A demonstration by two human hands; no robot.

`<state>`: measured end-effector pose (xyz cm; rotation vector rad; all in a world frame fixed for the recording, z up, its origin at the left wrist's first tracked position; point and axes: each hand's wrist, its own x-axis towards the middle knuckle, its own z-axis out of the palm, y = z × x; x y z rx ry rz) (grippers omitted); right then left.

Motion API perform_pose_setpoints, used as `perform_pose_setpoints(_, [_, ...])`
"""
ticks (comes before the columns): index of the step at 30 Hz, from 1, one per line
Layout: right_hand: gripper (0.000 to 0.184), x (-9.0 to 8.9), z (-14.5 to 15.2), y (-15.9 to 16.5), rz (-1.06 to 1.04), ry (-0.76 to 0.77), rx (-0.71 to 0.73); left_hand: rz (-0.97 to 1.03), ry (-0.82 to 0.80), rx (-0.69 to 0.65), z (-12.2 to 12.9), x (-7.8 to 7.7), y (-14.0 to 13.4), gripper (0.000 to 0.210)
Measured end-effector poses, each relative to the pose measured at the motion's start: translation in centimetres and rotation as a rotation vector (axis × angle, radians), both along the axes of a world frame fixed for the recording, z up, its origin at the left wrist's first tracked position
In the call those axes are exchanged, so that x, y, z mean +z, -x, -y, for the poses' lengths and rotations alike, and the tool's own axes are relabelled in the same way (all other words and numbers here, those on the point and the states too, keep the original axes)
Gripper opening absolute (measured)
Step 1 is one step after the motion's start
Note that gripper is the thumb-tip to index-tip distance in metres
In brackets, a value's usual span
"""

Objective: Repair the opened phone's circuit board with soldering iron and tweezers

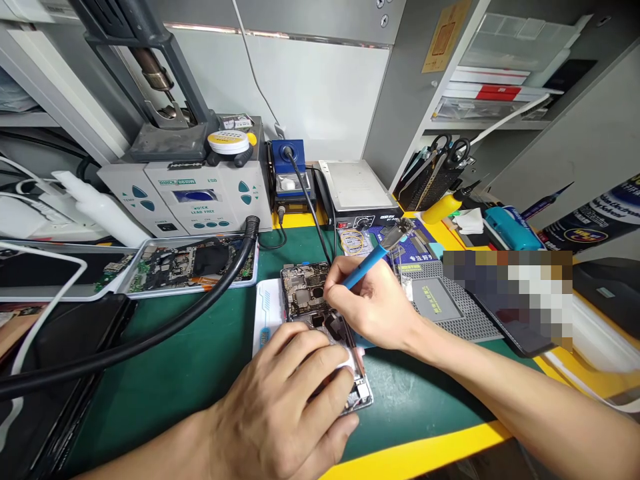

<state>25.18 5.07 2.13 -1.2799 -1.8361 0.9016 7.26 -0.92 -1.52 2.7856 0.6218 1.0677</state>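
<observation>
An opened smartphone (303, 293) lies on the bench with its circuit board and inner parts exposed. Across its lower half, my left hand (285, 400) is closed, its fingers curled over the phone and its thumb by the bottom end. My right hand (373, 300) pinches a slim blue-handled tool (364, 268) like a pen above the upper board. The tool slants up to the right; its working tip is hidden behind my fingers, so its kind is unclear. Beneath the phone's left side shows a white and blue pad (265, 310).
A hot air station (200, 190) stands at the back left, its black hose (220, 287) crossing the green mat (165, 360). Trays with circuit boards (190, 263) lie before it. At right are a perforated metal plate (470, 307), a dark phone (510, 327) and a yellow bottle (443, 208).
</observation>
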Motion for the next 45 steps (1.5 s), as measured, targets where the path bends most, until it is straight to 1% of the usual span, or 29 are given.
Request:
perform_pose_setpoints(6, [0.011,0.05,0.03,-0.04,-0.005,0.014,-0.008,-0.006,0.004,-0.013,-0.2,0.01,-0.15,0.019])
perform_pose_setpoints(10, [0.012,0.24,0.09,0.08,-0.009,0.009,0.006,-0.009,0.005,0.0,-0.13,0.16,-0.19,0.019])
perform_pose_setpoints(16, [0.01,0.18,0.13,0.1,-0.027,0.072,-0.015,-0.002,0.006,0.0,-0.04,0.07,-0.06,0.019])
perform_pose_setpoints(21, [0.012,0.09,0.15,0.05,-0.004,0.027,-0.005,-0.008,0.006,-0.01,-0.01,-0.26,0.16,0.019])
perform_pose_setpoints(27, [0.012,-0.01,0.08,0.1,-0.006,0.005,-0.012,-0.01,0.008,-0.018,-0.01,-0.22,0.15,0.02])
perform_pose_setpoints(32, [0.012,-0.1,0.08,0.08,-0.013,0.03,-0.023,-0.012,0.014,-0.022,-0.08,-0.21,0.09,0.019])
perform_pose_setpoints(37, [0.013,-0.02,0.05,0.06,0.003,0.006,-0.012,-0.003,0.016,-0.021,-0.06,-0.19,0.09,0.019])
perform_pose_setpoints(45, [0.012,-0.13,-0.03,0.06,-0.001,0.022,-0.018,0.003,0.01,-0.024,0.0,-0.16,0.12,0.02])
